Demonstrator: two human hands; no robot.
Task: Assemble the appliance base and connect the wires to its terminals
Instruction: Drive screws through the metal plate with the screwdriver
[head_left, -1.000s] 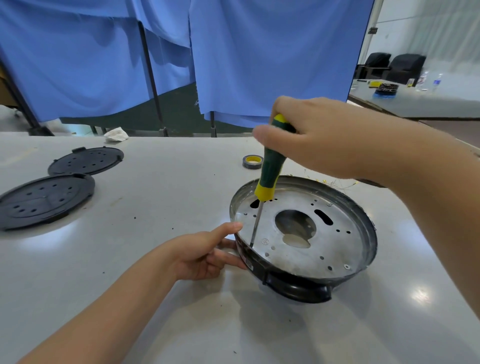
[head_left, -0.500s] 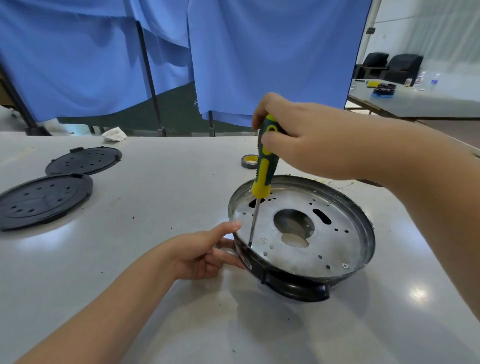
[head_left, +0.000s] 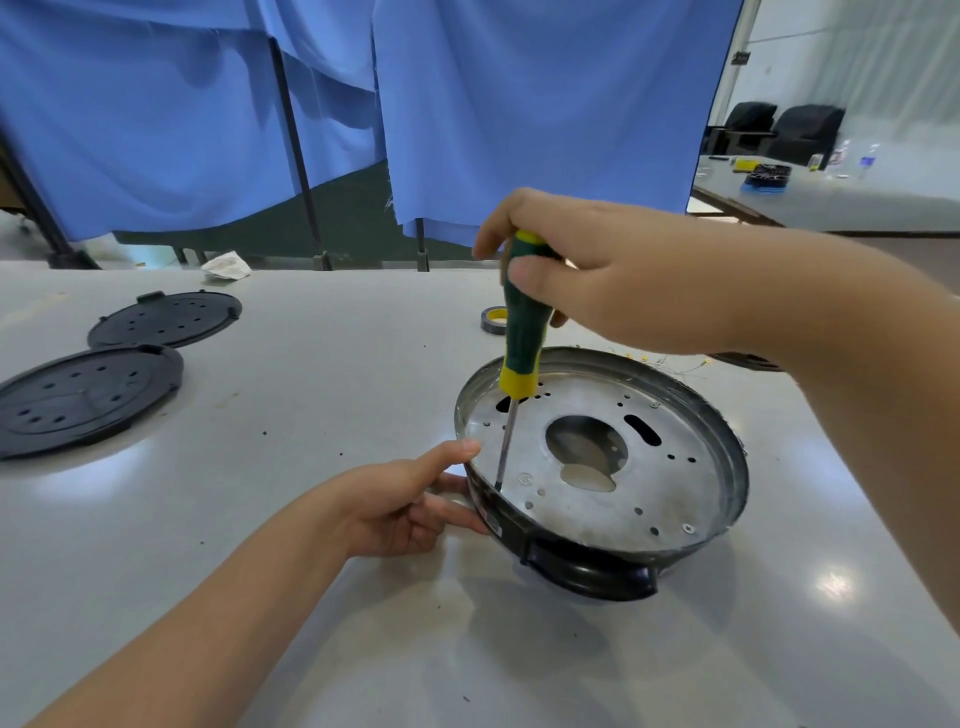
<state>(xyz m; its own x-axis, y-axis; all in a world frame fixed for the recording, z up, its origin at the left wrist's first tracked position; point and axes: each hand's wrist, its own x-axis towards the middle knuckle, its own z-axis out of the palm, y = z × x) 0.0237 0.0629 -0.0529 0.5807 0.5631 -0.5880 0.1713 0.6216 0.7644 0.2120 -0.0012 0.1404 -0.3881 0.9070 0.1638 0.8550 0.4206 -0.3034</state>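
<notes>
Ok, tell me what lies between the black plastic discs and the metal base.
Head view: only bare table between the black discs and the base.

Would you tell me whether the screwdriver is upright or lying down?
Nearly upright: the screwdriver, gripped by the right hand, has its tip down inside the appliance base.

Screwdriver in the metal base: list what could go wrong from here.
1. The screwdriver leans rather than standing straight, with its tip at the plate's near-left edge; it may slip off the screw, which cannot be seen.
2. The left hand grips the rim of the appliance base right beside the tip; a slip could jab its thumb.
3. The right hand presses off-centre, so the base could tip or slide on the smooth table.
</notes>
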